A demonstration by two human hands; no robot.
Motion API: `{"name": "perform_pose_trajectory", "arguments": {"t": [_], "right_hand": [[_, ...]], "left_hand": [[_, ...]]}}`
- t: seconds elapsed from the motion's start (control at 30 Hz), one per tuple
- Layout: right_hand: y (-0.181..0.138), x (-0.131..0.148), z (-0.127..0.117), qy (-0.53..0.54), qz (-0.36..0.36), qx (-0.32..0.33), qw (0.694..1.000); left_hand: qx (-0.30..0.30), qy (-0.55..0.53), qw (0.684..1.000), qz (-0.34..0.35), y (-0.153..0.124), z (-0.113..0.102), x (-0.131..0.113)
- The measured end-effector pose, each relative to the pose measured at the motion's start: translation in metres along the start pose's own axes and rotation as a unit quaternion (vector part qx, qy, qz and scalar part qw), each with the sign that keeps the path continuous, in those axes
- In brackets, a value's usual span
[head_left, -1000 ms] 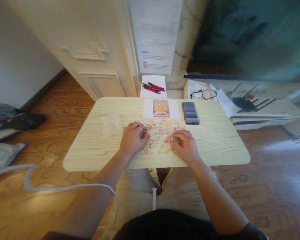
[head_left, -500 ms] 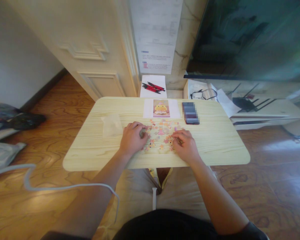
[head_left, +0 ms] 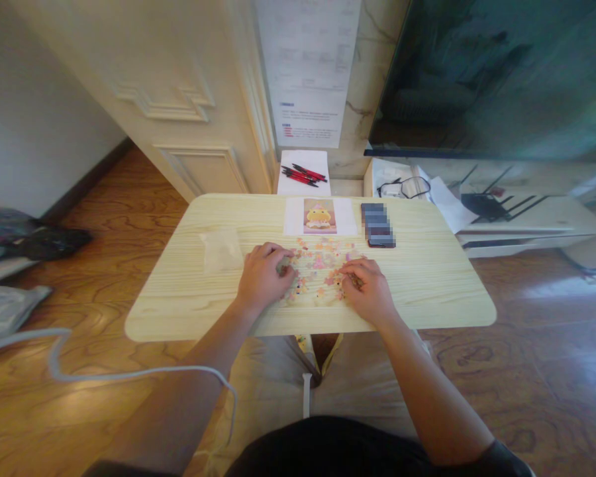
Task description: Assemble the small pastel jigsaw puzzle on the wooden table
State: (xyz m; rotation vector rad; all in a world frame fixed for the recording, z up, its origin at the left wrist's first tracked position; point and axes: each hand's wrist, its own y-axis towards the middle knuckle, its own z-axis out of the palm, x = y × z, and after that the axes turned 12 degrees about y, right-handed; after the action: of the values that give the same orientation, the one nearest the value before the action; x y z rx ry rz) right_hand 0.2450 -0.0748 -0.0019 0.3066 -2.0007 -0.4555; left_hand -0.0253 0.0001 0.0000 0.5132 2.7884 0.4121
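Many small jigsaw pieces (head_left: 320, 262) in pink, orange and yellow lie loose on the pale wooden table (head_left: 427, 285), between my hands. At the left edge of the spread rests my left hand (head_left: 264, 273), its fingers curved and a gap showing between thumb and forefinger. Opposite it, my right hand (head_left: 370, 288) touches the right edge of the pieces with thumb and forefinger drawn together; whatever lies between those tips is too small to make out. Just beyond the pieces is a sheet with a printed picture (head_left: 320, 216) of a yellow figure.
A clear plastic bag (head_left: 221, 250) lies left of my left hand. A phone (head_left: 377, 225) is at the table's far right. Red and black pens (head_left: 304, 175) sit on white paper behind the table. A white cable (head_left: 144, 368) crosses by my left forearm.
Both hands stay almost where they were at the edges of the jigsaw pieces. The view has shifted very slightly; no piece has clearly moved.
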Motion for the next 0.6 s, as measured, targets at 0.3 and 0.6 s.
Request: {"name": "perform_pose_trajectory", "arguments": {"t": [0.3, 0.6], "right_hand": [[0.0, -0.0008, 0.0, 0.003, 0.005, 0.003, 1.0], [-0.0002, 0.0008, -0.0001, 0.003, 0.002, 0.0, 1.0]], "left_hand": [[-0.007, -0.007, 1.0, 0.008, -0.0008, -0.0028, -0.0018], [-0.006, -0.011, 1.0, 0.02, -0.0007, 0.0, -0.0003]]}}
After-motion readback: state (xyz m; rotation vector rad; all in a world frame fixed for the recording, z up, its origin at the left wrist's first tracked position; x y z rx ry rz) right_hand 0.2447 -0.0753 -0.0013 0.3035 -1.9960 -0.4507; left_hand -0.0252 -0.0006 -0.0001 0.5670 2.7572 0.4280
